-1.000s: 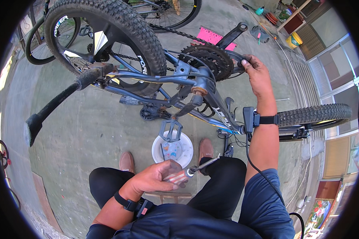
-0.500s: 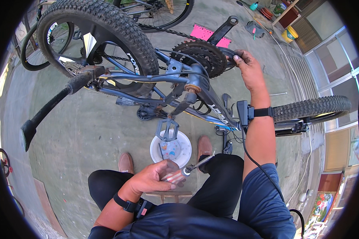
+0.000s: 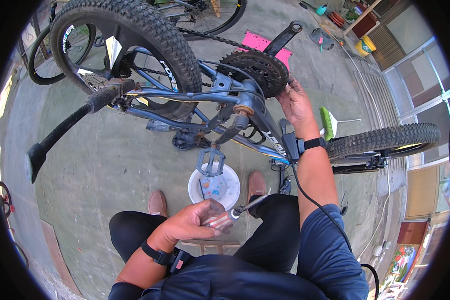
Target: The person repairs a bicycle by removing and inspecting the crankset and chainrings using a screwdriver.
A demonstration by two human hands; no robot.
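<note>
Chainrings [image 3: 255, 70] on the bicycle [image 3: 246, 90], upper middle; right hand [image 3: 296, 102] at their right edge, fingers bunched (pinch hidden, can't tell). Left hand [image 3: 197, 220] wraps striped-handled tool [image 3: 220, 220], near white basin [image 3: 235, 188]. Step seems handling the chainrings; next move probably calls for steady rim contact.

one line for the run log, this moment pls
left hand: holds striped-handled tool | right hand: at chainring edge | white basin: between shoes
</note>
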